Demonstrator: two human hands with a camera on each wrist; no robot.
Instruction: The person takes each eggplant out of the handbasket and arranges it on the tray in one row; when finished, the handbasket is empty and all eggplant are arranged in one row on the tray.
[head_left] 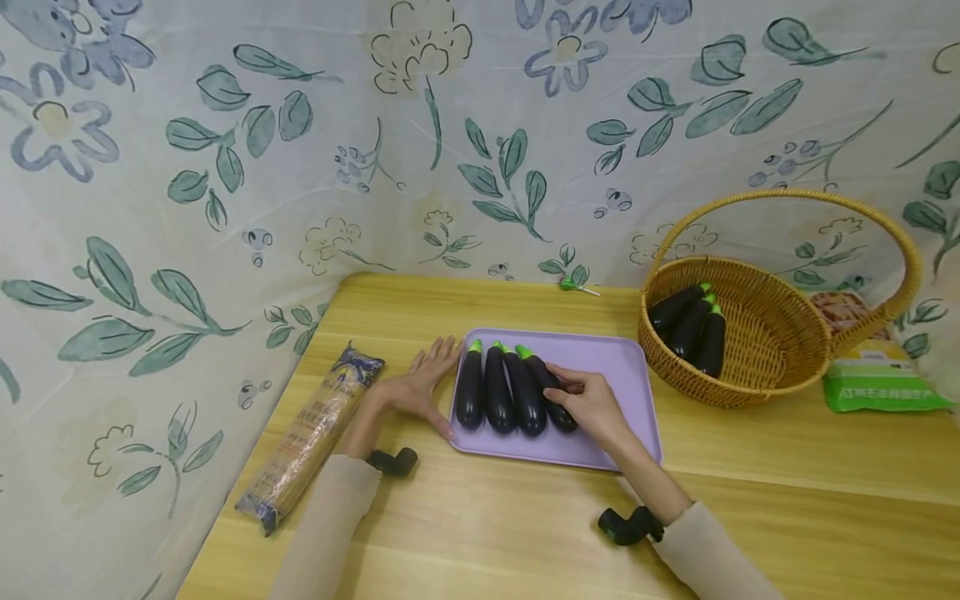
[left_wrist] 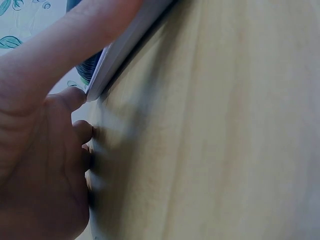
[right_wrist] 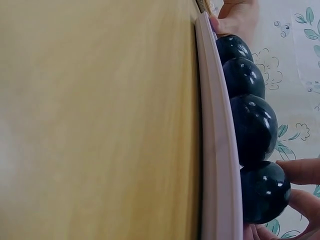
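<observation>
A pale cloth printed with leaves and flowers (head_left: 420, 208) fills the left side and the top of the head view, behind a wooden table (head_left: 480, 525). At lower left, a long clear packet with blue ends (head_left: 318, 442) lies slanting on the wood. Just right of it is the person's left hand (head_left: 416, 387), fingers spread wide and holding nothing, its thumb against the left edge of a lilac tray (head_left: 618, 367) at the centre of the frame.

On the tray's left and middle, four glossy dark eggplants (head_left: 498, 396) lie side by side, green stem ends toward the top. The person's right hand (head_left: 588, 408) comes in from the lower right, thumb and fingers closed around the rightmost eggplant (head_left: 562, 417) (the right wrist view shows its round end beside the fingertips). Above the tray, near the cloth, lies a small green thing on a white stick (head_left: 572, 284).

At right stands a wicker basket (head_left: 765, 346) with a tall arched handle; three more eggplants (head_left: 688, 329) rest in its left side. Partly hidden behind it, at far right, is a green-and-white bag (head_left: 885, 382).
</observation>
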